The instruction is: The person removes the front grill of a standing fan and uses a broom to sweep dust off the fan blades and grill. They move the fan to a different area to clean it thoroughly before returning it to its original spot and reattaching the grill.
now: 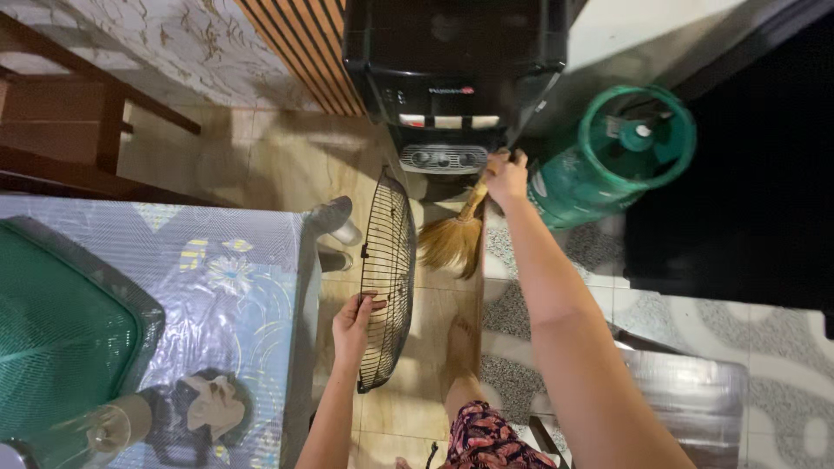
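Black wire fan grille (387,278) stands on edge over the tiled floor beside the desk (261,260) edge, our left hand (352,323) gripping its rim. Our right hand (506,176) clasps a straw hand broom (453,239) near the black water dispenser (452,87); brushing looks underway.

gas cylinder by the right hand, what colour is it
Green, the gas cylinder beside the right hand; seen in the head view.

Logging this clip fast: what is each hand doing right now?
Left hand: closed on the rim of the black wire fan guard.
Right hand: closed on the handle of the straw broom.
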